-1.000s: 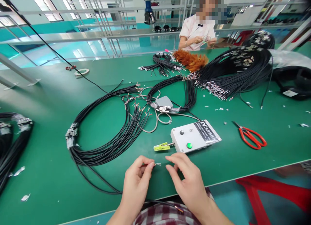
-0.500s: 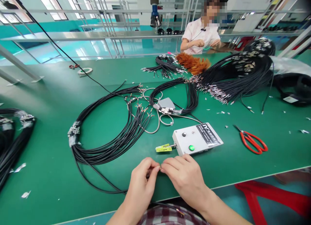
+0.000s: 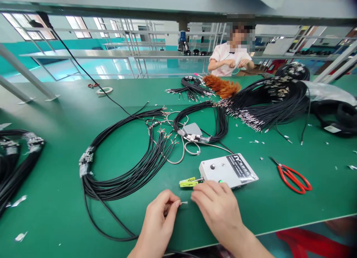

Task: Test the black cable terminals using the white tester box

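Thumb and forefinger of my left hand [image 3: 163, 215] are pinched closed on a black cable, whose thin pale wire end [image 3: 184, 202] pokes out to the right. My right hand [image 3: 216, 204] is just right of that end, apart from it, fingers loosely bent and nothing visible in them. Its knuckles overlap the near edge of a grey-white control box [image 3: 220, 170] with a black knob and a green button. A yellow-green clip-like piece [image 3: 189, 182] sits on the box's left shaft, above the gap between my hands. A looped bundle of black cables [image 3: 119, 189] lies left of my hands.
Red-handled scissors [image 3: 294, 178] lie right of the box. More black cable bundles [image 3: 251, 105] are piled at the back right, beside an orange fluffy duster [image 3: 221, 86]. A tape roll [image 3: 104, 91] lies back left. Across the green table [image 3: 64, 209] sits another person [image 3: 231, 59].
My right hand has come away from my left fingertips toward the box, exposing the pale wire end. My left hand keeps its pinch. The camera view has tilted up.
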`<state>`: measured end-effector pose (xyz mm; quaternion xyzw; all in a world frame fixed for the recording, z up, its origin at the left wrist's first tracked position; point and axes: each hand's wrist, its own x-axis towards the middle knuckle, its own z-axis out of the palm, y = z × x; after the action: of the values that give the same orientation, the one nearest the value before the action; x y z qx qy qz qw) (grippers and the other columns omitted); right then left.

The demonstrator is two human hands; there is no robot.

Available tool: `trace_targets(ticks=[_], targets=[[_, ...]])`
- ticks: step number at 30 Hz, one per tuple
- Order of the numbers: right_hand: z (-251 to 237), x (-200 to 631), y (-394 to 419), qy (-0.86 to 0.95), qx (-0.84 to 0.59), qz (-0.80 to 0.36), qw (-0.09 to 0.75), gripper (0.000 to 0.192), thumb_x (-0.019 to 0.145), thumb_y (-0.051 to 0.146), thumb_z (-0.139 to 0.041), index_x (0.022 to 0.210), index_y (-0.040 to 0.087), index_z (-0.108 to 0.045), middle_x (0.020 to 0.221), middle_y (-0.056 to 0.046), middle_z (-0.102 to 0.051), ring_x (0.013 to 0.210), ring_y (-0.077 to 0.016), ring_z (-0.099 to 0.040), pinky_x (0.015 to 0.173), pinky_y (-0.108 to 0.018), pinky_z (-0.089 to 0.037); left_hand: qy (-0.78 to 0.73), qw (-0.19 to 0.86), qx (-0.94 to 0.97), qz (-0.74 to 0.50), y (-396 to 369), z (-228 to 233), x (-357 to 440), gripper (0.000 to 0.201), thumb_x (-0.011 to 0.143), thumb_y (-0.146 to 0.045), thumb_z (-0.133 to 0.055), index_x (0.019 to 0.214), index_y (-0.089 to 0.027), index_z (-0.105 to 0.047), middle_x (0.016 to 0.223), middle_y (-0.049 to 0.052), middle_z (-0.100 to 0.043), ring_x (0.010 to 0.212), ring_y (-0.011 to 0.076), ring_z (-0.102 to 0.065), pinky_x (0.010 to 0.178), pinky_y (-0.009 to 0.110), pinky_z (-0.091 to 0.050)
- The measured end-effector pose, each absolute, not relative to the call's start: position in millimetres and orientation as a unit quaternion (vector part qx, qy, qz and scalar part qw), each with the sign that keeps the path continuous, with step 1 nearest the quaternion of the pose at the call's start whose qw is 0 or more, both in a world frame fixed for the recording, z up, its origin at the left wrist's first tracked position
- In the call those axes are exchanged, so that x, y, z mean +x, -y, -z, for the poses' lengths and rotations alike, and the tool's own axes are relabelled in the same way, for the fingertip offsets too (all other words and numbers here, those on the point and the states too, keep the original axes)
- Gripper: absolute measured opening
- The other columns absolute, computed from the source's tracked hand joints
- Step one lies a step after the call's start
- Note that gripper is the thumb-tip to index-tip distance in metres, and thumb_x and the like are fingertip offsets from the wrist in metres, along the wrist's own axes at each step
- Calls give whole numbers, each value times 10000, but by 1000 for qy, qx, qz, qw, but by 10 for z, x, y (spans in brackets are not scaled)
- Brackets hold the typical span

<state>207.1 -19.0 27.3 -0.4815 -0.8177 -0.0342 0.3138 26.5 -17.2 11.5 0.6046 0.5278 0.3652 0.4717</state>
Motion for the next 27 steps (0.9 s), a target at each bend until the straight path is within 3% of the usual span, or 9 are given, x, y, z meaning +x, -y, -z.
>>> trace_targets(ticks=[2, 4, 8, 11, 19, 27], targets=[[-343, 2136, 63, 819, -495, 62, 284, 64, 929, 179, -599, 957, 199, -653, 1013, -6, -725, 938, -184, -584, 782, -345, -309, -537, 476, 590, -371, 129, -150, 254, 232, 871, -339, -544, 694, -190, -560, 657, 2, -561, 589, 158, -531, 549, 233, -416], [-384, 2170, -98, 838, -499, 71, 210, 120, 861, 186, -697, 969, 195, -646, 1035, -19, -725, 992, -202, -578, 799, -357, -299, -541, 483, 576, -378, 81, -180, 246, 226, 848, -343, -566, 685, -187, -558, 641, -6, -548, 568, 148, -512, 528, 223, -389], [-303, 2145, -377, 869, -483, 56, 93, 171, 785, 223, -767, 735, 189, -607, 746, 5, -697, 817, -186, -580, 733, -358, -286, -545, 488, 557, -394, -10, -202, 229, 233, 822, -362, -592, 673, -189, -549, 598, -32, -493, 514, 124, -448, 479, 208, -327], [-199, 2110, -441, 875, -473, 66, 79, 234, 769, 136, -748, 642, 195, -561, 622, 34, -630, 706, -153, -540, 722, -344, -291, -546, 482, 557, -399, -77, -194, 217, 255, 819, -384, -596, 659, -196, -535, 570, -48, -456, 487, 117, -415, 459, 206, -296], [-233, 2107, -379, 879, -465, 76, 71, 195, 764, 113, -709, 665, 199, -565, 686, -4, -637, 758, -180, -530, 748, -352, -306, -561, 404, 616, -377, -207, -55, 278, 217, 848, -338, -537, 674, -210, -555, 631, -1, -574, 568, 179, -534, 548, 250, -404], [-283, 2106, -391, 879, -471, 49, 58, 148, 757, 116, -690, 687, 193, -585, 705, -23, -644, 770, -190, -536, 763, -365, -310, -564, 366, 642, -368, -188, -7, 341, 230, 884, -317, -517, 678, -219, -542, 628, -8, -562, 566, 180, -530, 552, 255, -401]])
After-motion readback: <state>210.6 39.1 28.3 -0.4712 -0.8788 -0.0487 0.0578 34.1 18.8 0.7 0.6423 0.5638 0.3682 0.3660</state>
